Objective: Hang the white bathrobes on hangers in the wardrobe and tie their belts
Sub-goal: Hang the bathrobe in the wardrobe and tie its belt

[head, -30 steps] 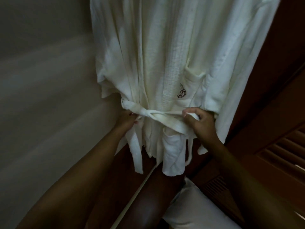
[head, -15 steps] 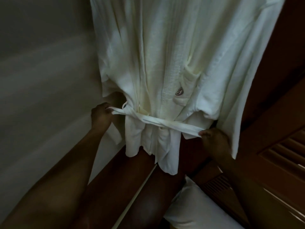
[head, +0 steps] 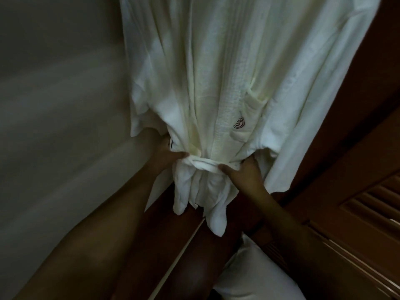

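A white bathrobe point(head: 216, 72) hangs in front of me, its top out of frame. A small dark logo point(head: 239, 123) sits on its chest pocket. The white belt point(head: 205, 166) is cinched tight around the robe's lower part, bunching the fabric below it. My left hand point(head: 166, 154) grips the belt and robe at the left side. My right hand point(head: 242, 172) holds the belt at the right side, thumb lying along it. The hanger is not visible.
A pale wall point(head: 54, 126) fills the left. Dark brown wardrobe wood point(head: 357, 137) and a louvred door point(head: 372, 211) stand at the right. A white cloth or pillow point(head: 249, 273) lies at the bottom, beside a dark wooden panel point(head: 173, 245).
My hands had pulled the belt ends wide apart, then came back together. The belt is now drawn tight and the robe's lower part is gathered narrower.
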A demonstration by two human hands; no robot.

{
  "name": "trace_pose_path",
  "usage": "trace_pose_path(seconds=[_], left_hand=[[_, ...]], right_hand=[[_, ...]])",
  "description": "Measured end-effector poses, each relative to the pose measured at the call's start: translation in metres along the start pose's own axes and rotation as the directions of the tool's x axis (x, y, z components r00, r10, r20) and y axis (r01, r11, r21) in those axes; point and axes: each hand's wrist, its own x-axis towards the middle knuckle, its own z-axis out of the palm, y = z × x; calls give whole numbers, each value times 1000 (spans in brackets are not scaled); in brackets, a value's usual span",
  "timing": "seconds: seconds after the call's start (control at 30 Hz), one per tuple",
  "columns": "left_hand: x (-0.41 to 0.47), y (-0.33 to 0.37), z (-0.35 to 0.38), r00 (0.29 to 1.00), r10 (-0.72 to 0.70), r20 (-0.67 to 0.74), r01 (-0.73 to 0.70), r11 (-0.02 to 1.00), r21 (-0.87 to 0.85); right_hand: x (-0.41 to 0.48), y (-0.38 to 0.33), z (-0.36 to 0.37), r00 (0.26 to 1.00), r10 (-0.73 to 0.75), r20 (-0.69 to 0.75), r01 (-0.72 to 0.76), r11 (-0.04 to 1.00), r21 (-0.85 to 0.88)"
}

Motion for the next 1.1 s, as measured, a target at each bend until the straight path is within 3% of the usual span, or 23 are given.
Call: trace_pose_path(seconds=[0.1, 0.2, 0.4, 0.53, 0.6, 0.7, 0.77, 0.87, 0.97, 1.1], left_hand=[[-6, -3, 10, 990, -116, -85, 110, 991, -70], [-19, -8, 5, 988, -152, -36, 147, 982, -118], [-35, -20, -9, 979, -162, -121, 149, 982, -112], [-40, -2, -3, 986, -168, -11, 168, 986, -16], [-43, -1, -4, 988, -140, -70, 148, 981, 122], [-57, 2, 1, 969, -149, -198, 201, 940, 275], [-65, 11, 10, 951, -127, -281, 222, 915, 337], [-60, 43, 12, 931, 50, -363, 97, 922, 376], [-47, 103, 6, 866, 246, -435, -83, 930, 359], [-32, 200, -10, 735, 399, -547, -276, 914, 296]], right_hand=[[20, 18, 10, 994, 99, -36, -100, 994, -46], [30, 27, -2, 988, 139, -67, -142, 989, -33], [25, 32, -25, 986, 108, -130, -107, 994, 11], [10, 14, -37, 996, 87, -13, -88, 995, -57], [-2, 7, -44, 994, 96, 57, -89, 989, -114], [-17, 2, -48, 947, 266, 178, -207, 933, -293], [-25, -4, -47, 918, 277, 284, -142, 898, -416], [-30, -39, -52, 940, 119, 321, 51, 879, -473], [-30, -95, -74, 974, -171, 148, 216, 898, -384], [-23, -168, -115, 867, -489, -96, 448, 848, -282]])
